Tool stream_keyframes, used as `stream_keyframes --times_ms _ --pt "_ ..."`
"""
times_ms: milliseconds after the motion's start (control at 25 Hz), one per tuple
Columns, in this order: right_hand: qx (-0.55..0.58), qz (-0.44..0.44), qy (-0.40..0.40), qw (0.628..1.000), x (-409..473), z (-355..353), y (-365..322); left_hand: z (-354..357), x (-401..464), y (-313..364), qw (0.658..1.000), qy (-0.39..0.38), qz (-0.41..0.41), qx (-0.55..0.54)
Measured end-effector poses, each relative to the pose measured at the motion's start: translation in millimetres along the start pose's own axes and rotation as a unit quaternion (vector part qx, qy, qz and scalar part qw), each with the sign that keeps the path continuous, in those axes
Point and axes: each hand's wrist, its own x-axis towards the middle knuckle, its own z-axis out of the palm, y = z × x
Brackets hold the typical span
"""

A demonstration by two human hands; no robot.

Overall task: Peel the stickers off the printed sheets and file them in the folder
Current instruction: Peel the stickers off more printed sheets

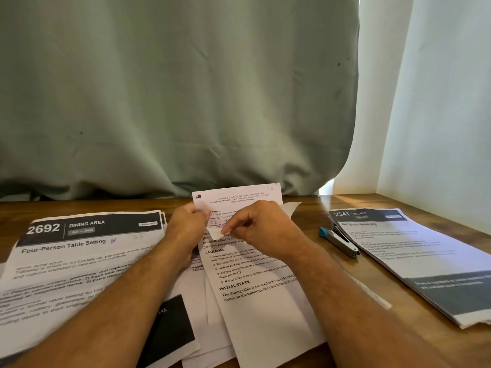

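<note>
Your right hand's grip (261, 229) pinches a small white sticker flap (218, 233), half lifted off the white printed sheet (236, 200) your left hand (186, 224) clamps above the wooden surface (313, 208). Peeling is underway; no folder shows.

Matt paper sheets (79, 261) on a smooth wood table (332, 274); cloth curtain (172, 88); metal-and-plastic stapler (338, 241).

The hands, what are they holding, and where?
The left hand grips the small printed sheet by its lower left edge; the right hand pinches a white strip at its lower end.
</note>
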Motion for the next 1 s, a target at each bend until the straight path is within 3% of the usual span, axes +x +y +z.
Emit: stream_keyframes --times_ms 240,640,800,1000 --pt "0.014 -0.015 0.088 0.996 -1.0 -5.9 -1.7 2.0 -1.6 2.3 1.000 0.000 -0.003 -0.028" --pt "0.020 -0.012 0.138 0.990 1.1 -5.1 2.5 5.8 -7.6 5.6 0.997 -0.033 0.065 -0.024" --pt "0.005 -0.018 0.173 0.985 4.6 -2.9 0.3 8.1 -8.0 6.6 0.994 -0.072 0.048 -0.059" --pt "-0.047 -0.056 0.205 0.976 8.0 6.3 -8.4 11.8 -3.1 5.2 0.993 -0.053 0.031 -0.101"
